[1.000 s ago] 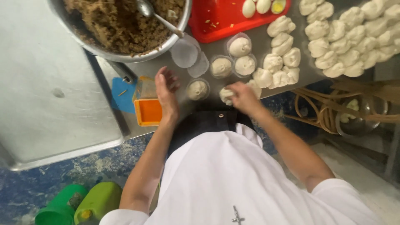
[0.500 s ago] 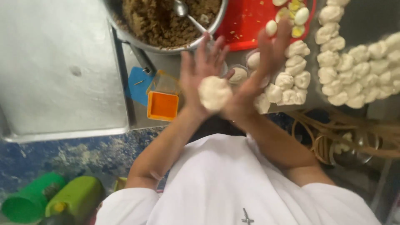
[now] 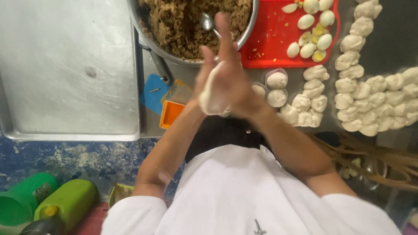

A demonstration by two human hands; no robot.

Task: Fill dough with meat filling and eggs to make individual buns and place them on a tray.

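Steel covers most of the counter (image 3: pixel 387 26) in front of you, and a large flat metal tray (image 3: pixel 65 69) fills the upper left of the frame. Below it, in the lower left corner, you see two green plastic containers (image 3: pixel 65 202) on a blue speckled floor (image 3: pixel 78 159). Moving right, a small orange square mould (image 3: pixel 170 114) sits at the counter edge, just beside a blue piece (image 3: pixel 154 93). Above them, at the top centre, a big metal bowl (image 3: pixel 174 54) holds brown minced filling (image 3: pixel 174 21), and a spoon (image 3: pixel 208 21) lies in it.

In the centre of the frame, your two hands are raised over the counter and pressed together. Your left hand (image 3: pixel 208 82) and your right hand (image 3: pixel 233 85) have flat, nearly straight fingers, and the piece of white dough (image 3: pixel 213 93) is squeezed between the palms. It shows at the lower left side of the hands.

Right of your hands, small dough balls in clear cups (image 3: pixel 277 87) stand on the counter. Further right, many dough lumps (image 3: pixel 374 98) lie in rows. At the top right, a red tray (image 3: pixel 270 48) carries peeled boiled eggs (image 3: pixel 311 30), some cut in halves.
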